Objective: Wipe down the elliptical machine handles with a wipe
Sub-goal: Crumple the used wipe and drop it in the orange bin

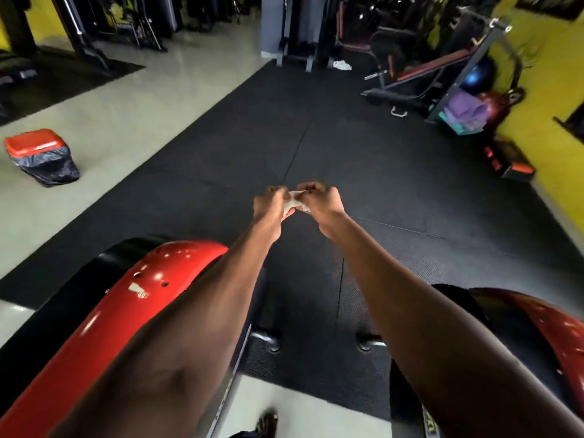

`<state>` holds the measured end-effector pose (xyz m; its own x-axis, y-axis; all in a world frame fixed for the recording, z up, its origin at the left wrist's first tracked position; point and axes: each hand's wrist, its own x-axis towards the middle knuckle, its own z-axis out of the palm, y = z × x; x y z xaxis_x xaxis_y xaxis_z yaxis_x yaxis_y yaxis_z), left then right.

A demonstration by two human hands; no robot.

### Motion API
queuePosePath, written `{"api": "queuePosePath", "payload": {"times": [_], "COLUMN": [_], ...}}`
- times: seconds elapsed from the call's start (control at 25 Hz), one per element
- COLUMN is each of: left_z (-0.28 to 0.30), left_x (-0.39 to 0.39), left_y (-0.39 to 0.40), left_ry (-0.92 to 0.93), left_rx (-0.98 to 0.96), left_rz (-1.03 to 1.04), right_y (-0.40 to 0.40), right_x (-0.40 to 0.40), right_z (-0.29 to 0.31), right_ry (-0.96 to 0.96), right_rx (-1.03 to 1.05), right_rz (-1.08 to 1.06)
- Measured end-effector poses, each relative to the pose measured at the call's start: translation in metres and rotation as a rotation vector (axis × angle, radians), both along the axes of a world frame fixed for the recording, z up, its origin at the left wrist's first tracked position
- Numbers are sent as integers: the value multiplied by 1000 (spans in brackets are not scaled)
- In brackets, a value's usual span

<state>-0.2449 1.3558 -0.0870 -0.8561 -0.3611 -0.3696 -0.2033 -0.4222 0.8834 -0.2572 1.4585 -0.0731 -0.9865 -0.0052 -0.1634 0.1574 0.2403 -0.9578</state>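
Observation:
Both arms reach out in front of me over the black rubber floor. My left hand [270, 203] and my right hand [319, 199] meet at the centre, fingers closed on a small crumpled white wipe [295, 202] pinched between them. Below my left arm lies the red and black housing of one machine [164, 279]. A second red housing [537, 317] shows at the lower right. No handles of the elliptical are in view.
A red bin with a black liner [41, 156] stands on the pale floor at left. A bench and rack [426, 71], balls and purple mats [464, 112] sit at the back right by the yellow wall. A white cloth [342, 65] lies far ahead.

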Motion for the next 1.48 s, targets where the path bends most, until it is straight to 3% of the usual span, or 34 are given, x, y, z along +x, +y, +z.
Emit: {"api": "queuePosePath", "payload": {"times": [0.24,0.56,0.72,0.84,1.08,1.32,1.48], "left_z": [7,7,2,0,-33,-18,-7], "left_x": [-167,-401,-489,-527,-584,-626,-651], "left_y": [-7,-53,-102,-162,-334,-524,-634], "left_ry": [93,5,-4,-55,-28,-53,-23], "left_rx": [-165,-253,-274,-249,-143,50,-36], "left_rz": [-3,140,235,387,510,731,791], "right_y": [-1,-50,-97,-168,-349,-554,-680], "right_x": [-163,-428,-531,-577,-648,-701,-737], "right_z": [16,-6,-1,-3,-22,-23,-22], "right_ry": [-83,-27,-81,-65,-34,-35,-108], "right_rx": [-166,-17,-60,19,-65,-115,-189], "right_rz": [3,193,389,524,781,836,924]}}
